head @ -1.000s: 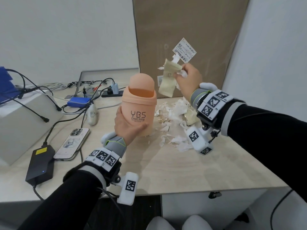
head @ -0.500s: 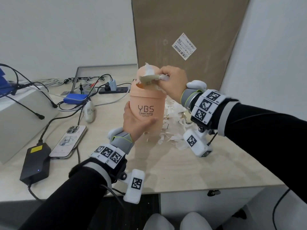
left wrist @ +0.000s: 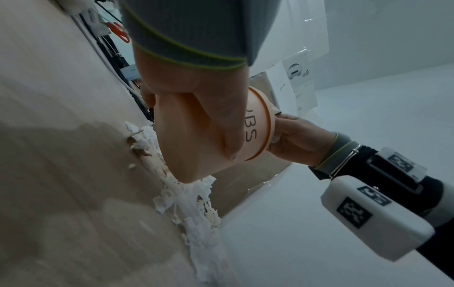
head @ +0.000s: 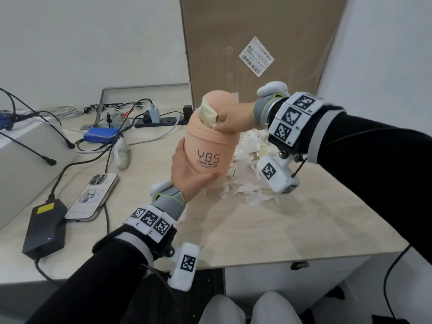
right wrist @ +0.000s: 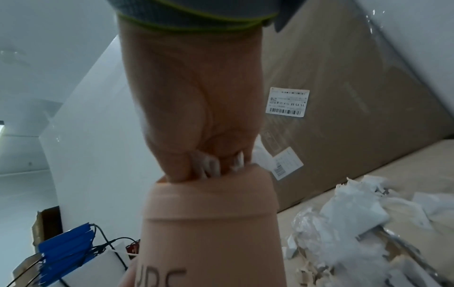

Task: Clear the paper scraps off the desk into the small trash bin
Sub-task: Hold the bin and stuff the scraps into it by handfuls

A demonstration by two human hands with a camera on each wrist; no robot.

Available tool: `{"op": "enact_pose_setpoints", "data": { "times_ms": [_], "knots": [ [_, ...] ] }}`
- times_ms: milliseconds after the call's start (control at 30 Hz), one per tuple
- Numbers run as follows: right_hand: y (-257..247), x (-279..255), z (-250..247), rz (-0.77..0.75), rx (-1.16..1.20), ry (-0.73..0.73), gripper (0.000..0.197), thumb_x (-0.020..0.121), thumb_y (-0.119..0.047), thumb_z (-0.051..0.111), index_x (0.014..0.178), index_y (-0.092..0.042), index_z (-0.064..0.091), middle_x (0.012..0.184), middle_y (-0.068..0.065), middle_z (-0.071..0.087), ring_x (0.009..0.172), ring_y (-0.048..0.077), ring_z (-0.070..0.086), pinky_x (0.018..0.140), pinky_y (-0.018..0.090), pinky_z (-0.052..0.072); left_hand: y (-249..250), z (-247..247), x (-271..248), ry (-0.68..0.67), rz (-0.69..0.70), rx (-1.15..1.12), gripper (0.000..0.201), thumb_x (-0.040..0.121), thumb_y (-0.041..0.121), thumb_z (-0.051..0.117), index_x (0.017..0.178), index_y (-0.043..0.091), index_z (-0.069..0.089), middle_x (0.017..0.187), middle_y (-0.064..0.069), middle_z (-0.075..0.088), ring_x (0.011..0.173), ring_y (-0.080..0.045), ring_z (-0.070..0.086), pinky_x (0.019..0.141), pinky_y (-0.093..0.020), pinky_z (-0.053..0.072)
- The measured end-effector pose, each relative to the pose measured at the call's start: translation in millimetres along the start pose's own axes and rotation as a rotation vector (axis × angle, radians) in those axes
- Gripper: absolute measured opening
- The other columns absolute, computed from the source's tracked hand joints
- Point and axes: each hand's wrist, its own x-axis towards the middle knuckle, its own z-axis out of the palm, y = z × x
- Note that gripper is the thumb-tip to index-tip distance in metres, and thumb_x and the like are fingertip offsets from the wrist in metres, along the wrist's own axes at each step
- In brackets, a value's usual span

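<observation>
My left hand (head: 187, 174) grips the small peach trash bin (head: 210, 146) marked "YBS Clean living" and holds it up off the desk, thumb across its front (left wrist: 221, 124). At the bin's lid opening my right hand (head: 228, 121) pinches a folded cream paper scrap (head: 207, 113) that sticks halfway into the slot. White bits of paper show between its fingers (right wrist: 209, 165) in the right wrist view. A heap of torn white and cream paper scraps (head: 247, 183) lies on the desk behind and to the right of the bin (right wrist: 343, 223).
A large cardboard box (head: 257, 43) leans against the wall behind the scraps. To the left lie a phone (head: 92, 197), a black power brick (head: 45, 228), a blue box (head: 100, 134), a power strip (head: 159, 121) and tangled cables. The wooden desk (head: 268, 230) ends near my knees.
My right hand brought the paper scrap down from in front of the cardboard box to the bin's lid and pushed it partly in. My left hand lifted the bin higher and to the right.
</observation>
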Motion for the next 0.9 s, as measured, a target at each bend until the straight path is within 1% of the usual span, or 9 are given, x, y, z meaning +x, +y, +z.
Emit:
{"op": "enact_pose_setpoints", "data": {
  "times_ms": [100, 233, 300, 400, 533, 633, 733, 800, 900],
  "knots": [
    [4.9, -2.9, -1.0, -0.019, 0.105, -0.099, 0.019, 0.094, -0.020, 0.049, 0.080, -0.011, 0.056, 0.079, 0.005, 0.054, 0.073, 0.018, 0.050, 0.073, 0.024, 0.044, -2.4, 0.4, -3.1, -0.016, 0.020, 0.036, 0.125, 0.040, 0.051, 0.087, 0.146, 0.038, 0.020, 0.139, 0.002, 0.044, 0.129, -0.021, 0.048, 0.104, -0.047, 0.047],
    [5.2, -2.7, -4.7, -0.039, -0.022, 0.180, 0.040, 0.081, -0.027, 0.063, 0.051, -0.018, 0.038, 0.055, -0.001, 0.040, 0.053, 0.016, 0.037, 0.050, 0.026, 0.029, -1.4, 2.8, -3.5, -0.025, -0.011, -0.034, 0.121, 0.042, 0.050, 0.088, 0.142, 0.045, 0.020, 0.136, 0.001, 0.049, 0.124, -0.020, 0.054, 0.101, -0.047, 0.050],
    [4.7, -5.4, -5.2, -0.057, -0.089, 0.331, 0.038, 0.075, -0.036, 0.069, 0.052, -0.020, 0.043, 0.057, -0.002, 0.043, 0.054, 0.016, 0.039, 0.048, 0.026, 0.026, 2.4, 3.3, -5.1, -0.024, -0.013, -0.079, 0.120, 0.043, 0.046, 0.088, 0.143, 0.041, 0.021, 0.132, 0.000, 0.051, 0.118, -0.019, 0.057, 0.097, -0.046, 0.053],
    [8.8, -7.9, -5.3, -0.093, -0.018, 0.452, 0.028, 0.070, -0.044, 0.075, 0.081, -0.020, 0.064, 0.079, -0.007, 0.057, 0.072, 0.013, 0.051, 0.052, 0.023, 0.035, 4.5, 4.0, -7.6, -0.027, -0.005, -0.116, 0.120, 0.044, 0.043, 0.087, 0.144, 0.035, 0.022, 0.130, -0.002, 0.053, 0.115, -0.018, 0.060, 0.094, -0.045, 0.055],
    [11.6, -9.1, -3.3, -0.148, 0.172, 0.561, 0.028, 0.073, -0.024, 0.075, 0.096, -0.016, 0.062, 0.080, -0.004, 0.064, 0.074, 0.012, 0.055, 0.074, 0.030, 0.048, 4.6, 5.1, -10.2, -0.011, -0.009, -0.128, 0.119, 0.044, 0.043, 0.087, 0.143, 0.034, 0.023, 0.129, -0.003, 0.053, 0.114, -0.019, 0.060, 0.095, -0.045, 0.055],
    [7.5, -9.1, -0.1, -0.187, 0.176, 0.570, 0.016, 0.075, -0.015, 0.070, 0.090, -0.014, 0.069, 0.081, -0.003, 0.069, 0.076, 0.010, 0.060, 0.080, 0.029, 0.051, 6.4, 8.4, -10.4, -0.009, -0.010, -0.138, 0.117, 0.044, 0.042, 0.087, 0.143, 0.033, 0.024, 0.128, -0.003, 0.054, 0.113, -0.018, 0.060, 0.094, -0.045, 0.055],
    [5.0, -7.0, 2.3, -0.168, 0.082, 0.419, 0.016, 0.082, -0.019, 0.065, 0.092, -0.014, 0.075, 0.087, -0.002, 0.071, 0.081, 0.011, 0.060, 0.070, 0.018, 0.045, 6.7, 10.3, -8.4, 0.014, -0.009, -0.135, 0.119, 0.043, 0.046, 0.089, 0.142, 0.037, 0.024, 0.130, -0.003, 0.054, 0.116, -0.019, 0.059, 0.095, -0.046, 0.054],
    [4.0, -7.4, 2.1, -0.145, 0.034, 0.329, 0.022, 0.088, -0.026, 0.059, 0.093, -0.013, 0.076, 0.082, 0.002, 0.071, 0.073, 0.013, 0.057, 0.063, 0.019, 0.039, 6.7, 9.6, -6.4, 0.027, -0.006, -0.132, 0.119, 0.043, 0.046, 0.089, 0.142, 0.038, 0.024, 0.131, -0.002, 0.053, 0.117, -0.020, 0.059, 0.096, -0.046, 0.053],
    [5.4, -11.1, -2.4, -0.153, 0.080, 0.420, 0.030, 0.091, -0.029, 0.053, 0.087, -0.009, 0.075, 0.082, 0.007, 0.073, 0.067, 0.013, 0.055, 0.063, 0.027, 0.041, 8.5, 7.9, -4.8, 0.026, -0.001, -0.144, 0.118, 0.045, 0.041, 0.089, 0.144, 0.033, 0.024, 0.130, -0.001, 0.053, 0.116, -0.019, 0.060, 0.095, -0.047, 0.054]
  ]
}}
